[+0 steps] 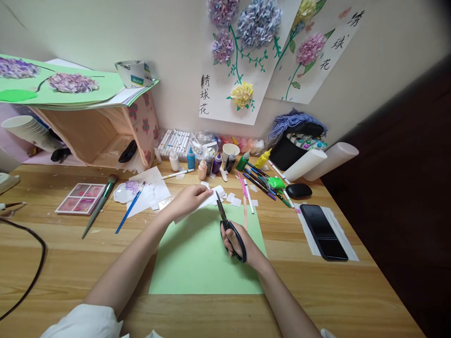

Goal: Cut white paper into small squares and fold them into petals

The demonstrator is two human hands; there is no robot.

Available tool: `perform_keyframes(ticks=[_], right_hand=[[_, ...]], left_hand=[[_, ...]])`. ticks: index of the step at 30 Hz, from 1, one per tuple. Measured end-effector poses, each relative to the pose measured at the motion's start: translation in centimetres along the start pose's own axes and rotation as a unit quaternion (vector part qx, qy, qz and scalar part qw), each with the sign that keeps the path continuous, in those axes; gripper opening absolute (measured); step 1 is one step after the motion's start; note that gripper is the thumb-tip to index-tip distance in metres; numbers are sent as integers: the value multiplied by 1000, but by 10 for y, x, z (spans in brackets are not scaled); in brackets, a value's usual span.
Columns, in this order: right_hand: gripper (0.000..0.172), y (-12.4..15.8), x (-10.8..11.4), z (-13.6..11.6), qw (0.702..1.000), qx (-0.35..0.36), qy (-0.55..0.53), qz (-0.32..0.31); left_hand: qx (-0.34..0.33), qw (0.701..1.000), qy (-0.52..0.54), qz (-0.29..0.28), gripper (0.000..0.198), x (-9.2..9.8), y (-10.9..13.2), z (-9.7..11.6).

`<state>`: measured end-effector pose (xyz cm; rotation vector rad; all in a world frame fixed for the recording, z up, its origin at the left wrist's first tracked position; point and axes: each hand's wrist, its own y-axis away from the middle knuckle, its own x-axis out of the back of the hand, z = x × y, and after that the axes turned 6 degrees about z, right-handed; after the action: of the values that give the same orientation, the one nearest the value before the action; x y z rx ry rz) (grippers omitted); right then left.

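Note:
My left hand pinches a strip of white paper, held above the far edge of a green sheet. In my right hand are black-handled scissors, with fingers through the loops. The blades point up and away, their tips beside the paper strip's right end. Whether the blades touch the paper I cannot tell. Several small white paper squares lie just beyond the green sheet, near the scissor tips.
Paint bottles and pens stand or lie behind the green sheet. A phone and a mouse are at the right. Leftward lie a palette, a large brush and a blue paintbrush.

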<state>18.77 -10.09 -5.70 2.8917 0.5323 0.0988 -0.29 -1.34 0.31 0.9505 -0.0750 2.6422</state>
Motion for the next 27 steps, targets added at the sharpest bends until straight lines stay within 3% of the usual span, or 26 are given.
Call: perform_keyframes(ticks=[4,12,27], right_hand=[[57,0,0,1,1000,10,25,10],[68,2,-1,-2,999,0,-20,-41],[62,0,0,6,999,19,46,7]], left_hand=[[4,1000,14,-12,45,2,-1,0],[-9,999,40,-35,43,1,-1,0],[-23,999,33,-15,44,-1,0,-1]])
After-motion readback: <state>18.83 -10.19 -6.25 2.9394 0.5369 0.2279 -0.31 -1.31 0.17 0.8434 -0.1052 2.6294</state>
